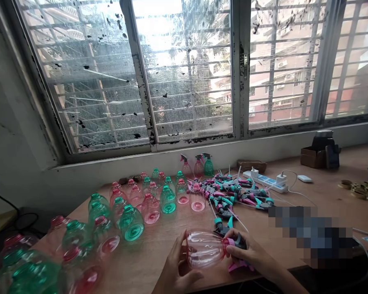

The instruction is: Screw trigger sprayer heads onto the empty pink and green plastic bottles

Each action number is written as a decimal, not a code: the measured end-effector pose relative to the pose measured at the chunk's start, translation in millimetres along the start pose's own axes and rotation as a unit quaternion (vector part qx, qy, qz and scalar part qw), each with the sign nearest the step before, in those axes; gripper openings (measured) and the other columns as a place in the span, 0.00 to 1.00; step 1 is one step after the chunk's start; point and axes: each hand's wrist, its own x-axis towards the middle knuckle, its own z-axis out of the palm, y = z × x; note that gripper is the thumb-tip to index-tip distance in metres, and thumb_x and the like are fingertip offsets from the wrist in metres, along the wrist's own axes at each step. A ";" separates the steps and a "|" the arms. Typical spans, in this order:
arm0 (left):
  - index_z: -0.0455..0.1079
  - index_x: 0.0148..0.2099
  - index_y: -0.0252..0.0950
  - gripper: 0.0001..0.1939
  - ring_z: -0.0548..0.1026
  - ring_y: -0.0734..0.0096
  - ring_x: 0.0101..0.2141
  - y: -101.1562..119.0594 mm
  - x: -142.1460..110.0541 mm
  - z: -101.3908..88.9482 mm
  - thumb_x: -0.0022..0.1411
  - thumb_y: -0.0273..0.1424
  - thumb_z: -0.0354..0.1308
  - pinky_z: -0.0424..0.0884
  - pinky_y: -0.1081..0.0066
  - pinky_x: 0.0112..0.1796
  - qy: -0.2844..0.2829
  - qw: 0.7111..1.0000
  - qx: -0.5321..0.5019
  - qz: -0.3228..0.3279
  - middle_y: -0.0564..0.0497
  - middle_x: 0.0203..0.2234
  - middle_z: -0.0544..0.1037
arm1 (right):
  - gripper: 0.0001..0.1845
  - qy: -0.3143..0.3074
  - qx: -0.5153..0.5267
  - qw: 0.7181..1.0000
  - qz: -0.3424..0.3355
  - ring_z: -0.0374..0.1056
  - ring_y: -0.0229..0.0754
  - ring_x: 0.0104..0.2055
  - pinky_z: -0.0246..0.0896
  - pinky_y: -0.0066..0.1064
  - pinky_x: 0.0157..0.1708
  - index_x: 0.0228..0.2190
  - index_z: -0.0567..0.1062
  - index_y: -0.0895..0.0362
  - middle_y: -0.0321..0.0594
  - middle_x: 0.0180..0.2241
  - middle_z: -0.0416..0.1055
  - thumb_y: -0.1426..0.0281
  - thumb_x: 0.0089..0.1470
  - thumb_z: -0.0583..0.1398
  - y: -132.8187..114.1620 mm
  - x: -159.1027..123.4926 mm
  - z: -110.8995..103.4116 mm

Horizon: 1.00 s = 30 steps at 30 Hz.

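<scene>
Currently noted: pink bottle (205, 249) lying on its side at the near edge of the worktop (322, 196), held between both hands. Left hand (174, 269) curled around the bottle's base end, fingers closed on it. Right hand (248, 254) closed on the spray head (237, 241) at the bottle's neck, trigger part showing pink below the fingers. Heap of loose spray heads (230, 194) just beyond the pink bottle. Rows of empty green and pink bottles (131, 212) left of the pink bottle, running to the near left corner. Three assembled spray bottles (198, 165) standing well beyond it, by the window sill. Power strip (265, 179) with plugs beyond and to the right. Cardboard box (313, 157) farther right, near the window.
</scene>
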 end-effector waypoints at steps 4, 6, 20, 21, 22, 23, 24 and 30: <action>0.52 0.69 0.47 0.49 0.75 0.53 0.49 6.4 0.1 0.5 0.51 0.42 0.73 0.75 0.58 0.49 0.013 1.000 0.003 0.006 0.43 0.51 0.73 | 0.18 -0.001 0.004 1.000 -0.009 0.68 0.38 0.29 0.61 0.28 0.30 0.36 0.73 0.57 0.34 0.29 0.74 0.57 0.53 0.69 4.1 1.4 -0.5; 0.52 0.70 0.50 0.49 0.76 0.55 0.47 6.2 -0.1 -0.6 0.51 0.41 0.73 0.76 0.60 0.47 0.023 0.999 0.026 0.009 0.44 0.53 0.72 | 0.19 0.002 0.005 1.000 -0.004 0.67 0.38 0.29 0.61 0.27 0.29 0.36 0.73 0.57 0.33 0.28 0.73 0.57 0.52 0.69 3.4 1.3 -0.2; 0.49 0.71 0.52 0.48 0.76 0.53 0.49 3.4 -1.2 -0.6 0.54 0.41 0.71 0.72 0.54 0.52 0.003 0.999 -0.014 0.031 0.44 0.53 0.72 | 0.18 -0.005 0.020 1.000 0.003 0.69 0.38 0.28 0.62 0.28 0.29 0.36 0.73 0.57 0.35 0.29 0.76 0.57 0.53 0.68 3.9 0.3 0.5; 0.50 0.70 0.50 0.48 0.76 0.51 0.50 5.8 -1.1 -0.3 0.54 0.41 0.71 0.71 0.53 0.53 -0.007 0.999 -0.037 0.027 0.43 0.53 0.72 | 0.18 -0.004 0.016 1.000 0.003 0.69 0.39 0.28 0.62 0.28 0.29 0.36 0.73 0.57 0.35 0.29 0.76 0.57 0.53 0.68 3.3 0.4 0.4; 0.51 0.70 0.49 0.47 0.76 0.50 0.51 8.1 -1.0 -0.2 0.54 0.41 0.71 0.71 0.52 0.54 -0.015 0.998 -0.052 0.022 0.43 0.54 0.72 | 0.19 -0.002 0.010 1.000 0.002 0.70 0.39 0.28 0.63 0.29 0.30 0.36 0.73 0.57 0.35 0.29 0.76 0.56 0.53 0.68 2.2 0.4 0.4; 0.52 0.70 0.48 0.46 0.76 0.49 0.51 10.2 -0.8 -0.1 0.55 0.41 0.71 0.71 0.52 0.54 -0.019 0.998 -0.058 0.017 0.42 0.54 0.72 | 0.19 -0.001 0.004 1.000 0.003 0.70 0.40 0.28 0.63 0.29 0.30 0.36 0.73 0.57 0.35 0.29 0.76 0.56 0.52 0.68 0.4 0.1 0.6; 0.53 0.70 0.48 0.46 0.75 0.48 0.53 12.0 -0.6 0.0 0.55 0.40 0.71 0.70 0.52 0.55 -0.019 0.998 -0.057 0.014 0.41 0.55 0.72 | 0.20 0.001 0.000 1.000 0.004 0.70 0.40 0.28 0.64 0.30 0.31 0.37 0.73 0.56 0.35 0.29 0.76 0.55 0.52 0.69 -1.7 -0.3 0.9; 0.45 0.72 0.53 0.45 0.63 0.46 0.65 13.4 0.5 1.5 0.60 0.38 0.67 0.60 0.49 0.63 -0.057 0.995 -0.067 0.054 0.44 0.70 0.57 | 0.20 0.007 0.002 1.000 0.010 0.70 0.40 0.29 0.63 0.30 0.31 0.37 0.73 0.56 0.35 0.29 0.76 0.54 0.52 0.68 -13.0 -3.5 3.9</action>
